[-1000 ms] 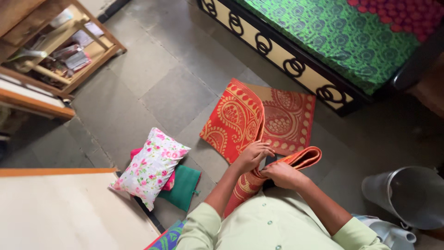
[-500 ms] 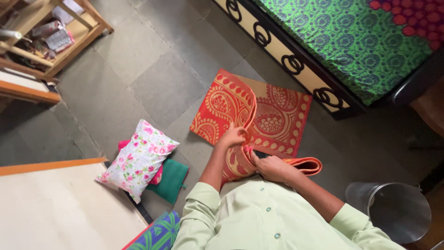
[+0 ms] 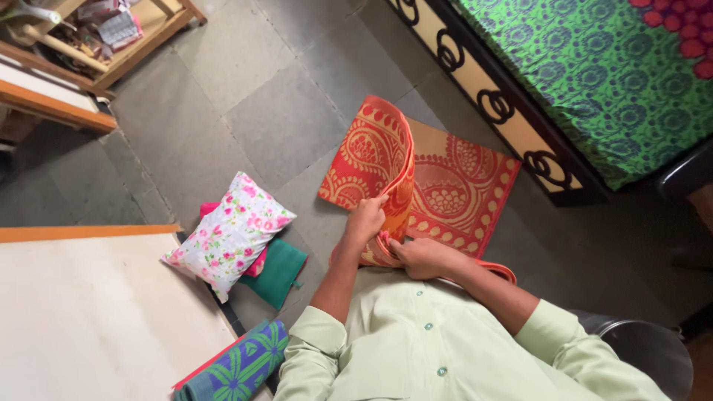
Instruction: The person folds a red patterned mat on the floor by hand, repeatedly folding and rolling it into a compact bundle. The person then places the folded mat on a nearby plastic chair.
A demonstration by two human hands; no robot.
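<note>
Red and gold patterned mat lies partly flat on the grey stone floor beside a black and cream bed frame, its near end curled upward. The left hand pinches the raised fold, fingers closed on it. The right hand grips the mat's rolled edge near the person's chest. A floral pillow rests nearby on a green cushion.

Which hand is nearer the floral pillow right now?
Left. The left hand grips the red mat on the side toward the floral pillow; the right hand holds the mat farther from it.
</note>
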